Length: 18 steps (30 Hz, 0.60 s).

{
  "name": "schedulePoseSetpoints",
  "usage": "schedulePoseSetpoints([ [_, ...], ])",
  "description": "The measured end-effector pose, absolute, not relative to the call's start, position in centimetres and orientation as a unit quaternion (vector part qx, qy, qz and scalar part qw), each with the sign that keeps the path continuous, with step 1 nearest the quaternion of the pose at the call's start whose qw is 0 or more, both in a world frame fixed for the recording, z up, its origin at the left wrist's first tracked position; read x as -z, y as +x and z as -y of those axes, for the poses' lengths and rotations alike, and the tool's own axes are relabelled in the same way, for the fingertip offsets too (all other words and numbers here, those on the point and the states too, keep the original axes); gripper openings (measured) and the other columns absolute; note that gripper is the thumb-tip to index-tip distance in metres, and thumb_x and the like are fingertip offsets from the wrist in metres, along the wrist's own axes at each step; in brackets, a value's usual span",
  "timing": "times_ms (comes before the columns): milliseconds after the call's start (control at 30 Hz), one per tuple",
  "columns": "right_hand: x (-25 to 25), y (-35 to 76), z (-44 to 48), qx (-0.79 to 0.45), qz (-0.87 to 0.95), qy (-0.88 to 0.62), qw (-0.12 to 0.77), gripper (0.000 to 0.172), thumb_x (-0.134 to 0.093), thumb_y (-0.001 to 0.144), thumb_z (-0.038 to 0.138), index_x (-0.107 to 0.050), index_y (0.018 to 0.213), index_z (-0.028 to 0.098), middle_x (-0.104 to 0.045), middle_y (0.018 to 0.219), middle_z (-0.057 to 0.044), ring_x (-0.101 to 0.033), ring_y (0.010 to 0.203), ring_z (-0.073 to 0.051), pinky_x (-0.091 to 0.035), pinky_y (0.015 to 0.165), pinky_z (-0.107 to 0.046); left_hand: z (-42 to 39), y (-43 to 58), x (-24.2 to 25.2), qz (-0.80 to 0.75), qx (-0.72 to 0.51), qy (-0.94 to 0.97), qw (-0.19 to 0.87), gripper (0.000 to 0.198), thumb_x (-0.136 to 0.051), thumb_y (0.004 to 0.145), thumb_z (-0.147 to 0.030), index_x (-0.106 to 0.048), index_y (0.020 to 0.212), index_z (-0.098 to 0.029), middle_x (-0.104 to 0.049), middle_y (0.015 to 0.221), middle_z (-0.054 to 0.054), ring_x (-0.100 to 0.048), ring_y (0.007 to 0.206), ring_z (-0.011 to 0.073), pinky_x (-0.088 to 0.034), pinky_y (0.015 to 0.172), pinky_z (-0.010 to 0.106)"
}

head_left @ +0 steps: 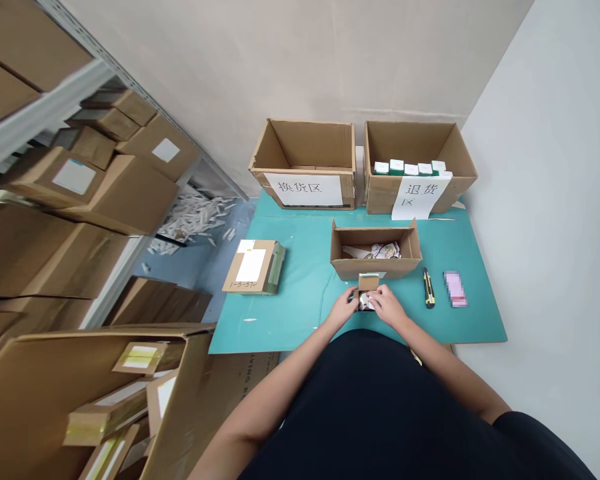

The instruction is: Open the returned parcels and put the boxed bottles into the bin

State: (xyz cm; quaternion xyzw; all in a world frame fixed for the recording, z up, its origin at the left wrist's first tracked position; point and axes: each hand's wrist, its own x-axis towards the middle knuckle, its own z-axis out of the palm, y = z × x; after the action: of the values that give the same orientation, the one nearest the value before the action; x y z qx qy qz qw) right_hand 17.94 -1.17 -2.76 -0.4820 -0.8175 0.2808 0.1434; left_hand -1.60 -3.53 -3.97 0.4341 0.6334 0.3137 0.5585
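A small cardboard box [369, 283] with its lid flap raised stands near the front edge of the table. My left hand [344, 308] is closed on the left side of this box. Over its opening, my right hand [387, 307] pinches at a white item [365, 301] inside, whose kind I cannot make out. Just behind is a larger open carton [375, 270] with crumpled printed paper [386, 251] in it. To the right of my hands lies a yellow and black box cutter [429, 288].
A taped parcel [250, 267] lies on the green table [305, 313] at left, a pink blurred object [455, 289] at right. Two labelled cartons stand behind: the left carton [310, 190] and the right carton [380, 193] with several white-green boxes [397, 167]. Boxes fill the left shelves [130, 173].
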Motion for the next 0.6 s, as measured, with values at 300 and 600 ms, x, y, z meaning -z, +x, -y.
schedulePoseSetpoints([
  [300,2.7,18.4,0.9,-0.37,0.749,-0.492,0.244,0.022,-0.055,0.089,0.02,-0.062,0.11,0.024,-0.055,0.11,-0.005,-0.063,0.095,-0.019,-0.056,0.088,-0.036,4.1,-2.7,4.8,-0.608,-0.377,0.325,0.619,0.029,-0.062,0.081,-0.038,-0.068,0.102,-0.018,-0.071,0.091,0.003,-0.068,0.078,0.0173,-0.06,0.065,0.029],
  [600,4.0,20.7,1.8,-0.193,0.785,-0.54,0.233,0.022,-0.06,0.093,0.026,-0.072,0.111,0.024,-0.057,0.102,-0.009,-0.057,0.099,-0.027,-0.049,0.093,-0.044,4.1,-2.3,6.6,-0.582,-0.42,0.294,0.631,0.046,-0.076,0.07,-0.055,-0.064,0.093,-0.017,-0.07,0.082,0.003,-0.067,0.071,0.0163,-0.056,0.063,0.027],
])
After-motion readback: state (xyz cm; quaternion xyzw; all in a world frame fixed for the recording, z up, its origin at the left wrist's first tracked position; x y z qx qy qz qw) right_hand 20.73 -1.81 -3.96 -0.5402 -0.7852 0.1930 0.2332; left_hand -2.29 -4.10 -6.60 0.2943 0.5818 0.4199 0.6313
